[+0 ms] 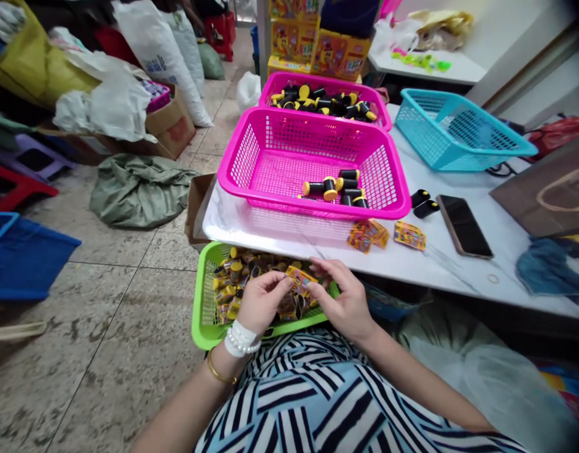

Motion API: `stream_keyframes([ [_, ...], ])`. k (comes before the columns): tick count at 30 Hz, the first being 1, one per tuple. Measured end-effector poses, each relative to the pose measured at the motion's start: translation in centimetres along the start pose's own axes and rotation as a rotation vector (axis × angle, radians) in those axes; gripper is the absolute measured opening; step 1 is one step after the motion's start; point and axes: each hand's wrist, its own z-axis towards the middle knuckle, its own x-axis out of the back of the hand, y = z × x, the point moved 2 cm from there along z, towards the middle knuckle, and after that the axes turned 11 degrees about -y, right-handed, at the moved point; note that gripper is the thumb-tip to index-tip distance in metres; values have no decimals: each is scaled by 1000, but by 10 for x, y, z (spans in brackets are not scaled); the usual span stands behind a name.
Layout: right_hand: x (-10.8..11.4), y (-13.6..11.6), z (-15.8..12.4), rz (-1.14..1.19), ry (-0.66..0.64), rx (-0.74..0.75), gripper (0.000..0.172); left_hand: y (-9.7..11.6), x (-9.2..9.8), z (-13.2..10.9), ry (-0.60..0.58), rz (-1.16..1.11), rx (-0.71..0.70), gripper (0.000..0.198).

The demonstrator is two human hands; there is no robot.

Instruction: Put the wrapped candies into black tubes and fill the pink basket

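Note:
My left hand (pixel 261 301) and my right hand (pixel 347 301) meet over a green basket (pixel 202 308) on my lap, pinching a small yellow-orange printed packet (pixel 300 280) between them. The green basket holds several small black-and-yellow tubes and packets. On the white table in front stands a pink basket (pixel 270 157) with a few black tubes with yellow caps (pixel 334 185). Behind it is a second pink basket (pixel 277 82) full of such tubes.
Loose printed packets (pixel 386 234), two black tubes (pixel 424 202) and a phone (pixel 464 225) lie on the table (pixel 435 258). A blue basket (pixel 454 129) stands at the right. On the tiled floor at left are bags, a cardboard box (pixel 174 126) and a blue bin (pixel 20 255).

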Motion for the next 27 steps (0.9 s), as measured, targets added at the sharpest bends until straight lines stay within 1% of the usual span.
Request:
stream_keyframes([
  [2,-4,-2,0,127,-86,-113,40,2,6,-4,-51,72,2,24],
  [4,-8,-6,0,211,-174,-199,35,10,9,-7,-96,170,-27,24],
  [6,-8,-11,5,234,-214,-227,24,27,9,-5,-132,322,-104,23],
  [7,-6,-13,9,198,-203,-210,21,37,8,-2,-143,419,-157,24],
  [8,-3,-15,16,123,-170,-174,23,47,7,4,-149,521,-216,26],
  [10,6,-15,33,-138,-59,-75,32,66,4,21,-149,721,-322,31],
  [12,13,-11,53,-448,31,-35,35,79,0,46,-144,901,-354,33],
  [14,16,-2,70,-692,69,-97,31,84,-2,70,-130,1050,-318,31],
  [15,16,2,75,-773,80,-140,29,84,-3,80,-124,1100,-296,30],
  [17,15,7,77,-846,109,-174,30,80,-1,89,-106,1142,-283,30],
  [19,15,6,71,-807,147,-117,37,77,4,86,-53,1142,-316,31],
  [22,23,-5,54,-607,245,26,38,77,16,63,93,1093,-402,34],
  [23,27,-10,50,-520,270,54,35,79,19,54,105,1050,-419,32],
  [24,30,-15,48,-431,266,65,34,82,21,45,80,992,-422,30],
  [25,32,-20,47,-340,222,60,33,84,22,38,25,926,-407,27],
  [26,31,-23,48,-249,140,47,32,85,22,32,-47,863,-377,27],
  [27,28,-26,49,-159,29,29,28,85,22,26,-118,811,-341,29],
])
